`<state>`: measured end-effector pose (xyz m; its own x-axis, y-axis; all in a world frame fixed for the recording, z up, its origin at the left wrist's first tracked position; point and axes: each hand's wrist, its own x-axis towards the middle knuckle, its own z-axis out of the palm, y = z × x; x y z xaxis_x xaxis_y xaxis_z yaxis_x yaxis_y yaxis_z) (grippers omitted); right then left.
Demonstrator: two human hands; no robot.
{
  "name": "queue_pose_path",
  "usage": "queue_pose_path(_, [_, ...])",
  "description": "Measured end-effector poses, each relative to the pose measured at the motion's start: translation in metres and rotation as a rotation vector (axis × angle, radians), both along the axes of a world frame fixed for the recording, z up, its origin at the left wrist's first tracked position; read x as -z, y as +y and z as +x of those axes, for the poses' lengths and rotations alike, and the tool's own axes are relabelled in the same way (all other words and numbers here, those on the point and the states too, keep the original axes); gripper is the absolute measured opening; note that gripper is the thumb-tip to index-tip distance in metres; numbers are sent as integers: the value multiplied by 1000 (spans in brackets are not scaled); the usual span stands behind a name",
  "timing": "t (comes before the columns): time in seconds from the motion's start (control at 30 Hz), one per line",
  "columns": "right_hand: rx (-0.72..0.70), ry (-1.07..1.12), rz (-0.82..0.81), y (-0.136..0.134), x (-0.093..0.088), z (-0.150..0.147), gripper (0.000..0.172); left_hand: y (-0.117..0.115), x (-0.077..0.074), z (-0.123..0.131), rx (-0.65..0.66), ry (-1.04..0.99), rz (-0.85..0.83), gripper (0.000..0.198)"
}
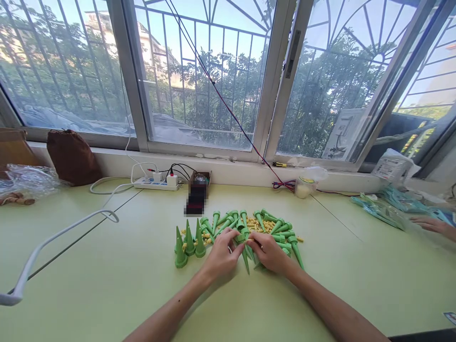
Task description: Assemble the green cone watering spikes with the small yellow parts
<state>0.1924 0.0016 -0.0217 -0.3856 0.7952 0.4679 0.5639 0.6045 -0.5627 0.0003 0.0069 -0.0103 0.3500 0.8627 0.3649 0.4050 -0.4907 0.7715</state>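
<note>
A heap of green plastic spikes (274,227) lies on the pale green table (107,280), mixed with small yellow parts (258,224). To its left, several green spikes (188,244) stand upright on their wide ends. My left hand (223,254) and my right hand (269,251) meet at the near edge of the heap, both pinched on one green spike (244,243) whose tip points toward me.
A white power strip (156,183) with cables and a small dark box (198,190) sit by the window sill. A brown pouch (71,156) is at back left, plastic bags (384,209) at right. Another person's hand (432,225) rests at the far right. A white cable (53,237) loops on the left.
</note>
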Motion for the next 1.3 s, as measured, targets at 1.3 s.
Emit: queue_pose_path(1.3, [2, 6, -14, 0, -1, 0, 25, -1, 2, 1, -13, -14, 33, 15])
